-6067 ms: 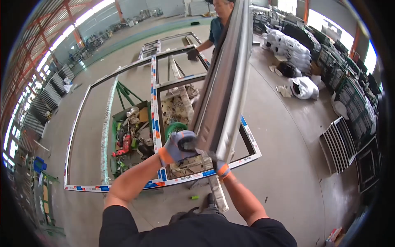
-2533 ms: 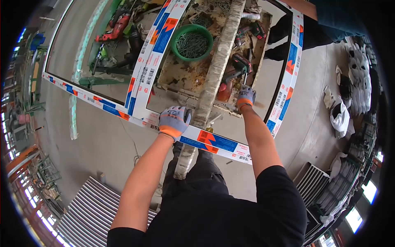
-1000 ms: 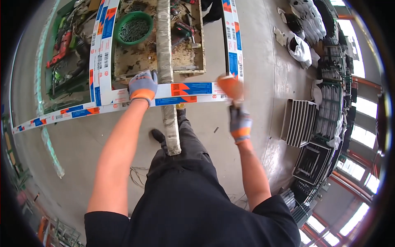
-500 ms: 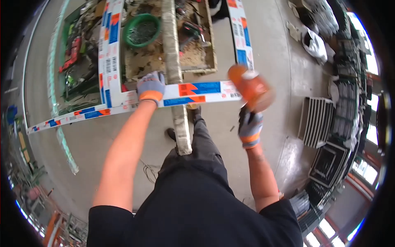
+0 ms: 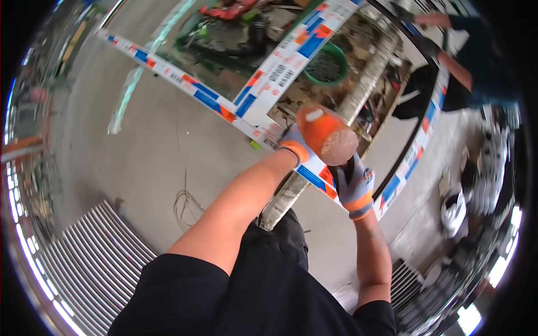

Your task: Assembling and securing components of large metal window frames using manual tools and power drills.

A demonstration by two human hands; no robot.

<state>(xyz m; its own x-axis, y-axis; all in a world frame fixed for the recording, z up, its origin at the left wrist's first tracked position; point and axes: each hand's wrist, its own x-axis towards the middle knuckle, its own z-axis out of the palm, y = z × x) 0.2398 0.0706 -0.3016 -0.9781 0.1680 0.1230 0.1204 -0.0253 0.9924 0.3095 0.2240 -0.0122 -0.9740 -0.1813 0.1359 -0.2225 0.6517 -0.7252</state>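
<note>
My right hand (image 5: 356,183), in a grey and orange work glove, is wrapped round the dark handle of a mallet. The mallet's orange, blunt head (image 5: 328,134) is over the near bar of a large window frame (image 5: 207,101), which has white, blue and orange protective film. Whether the head touches the bar I cannot tell. Close to the joint with the cross bar, my gloved left hand (image 5: 294,147) grips the near bar. The mallet head hides part of its fingers. Beneath the frame runs a wrapped support beam (image 5: 286,199).
Below the frame, a green bowl (image 5: 327,64) of small metal pieces sits among tools. A red power tool (image 5: 230,9) lies in the tray at the back. At far right a co-worker's dark-gloved hand (image 5: 427,46) is at the frame. A cable (image 5: 186,204) lies on the floor.
The view has turned, so the frame now runs diagonally. The mallet has come leftward, close to my left hand, which stays on the near bar. A co-worker's arms now show at upper right.
</note>
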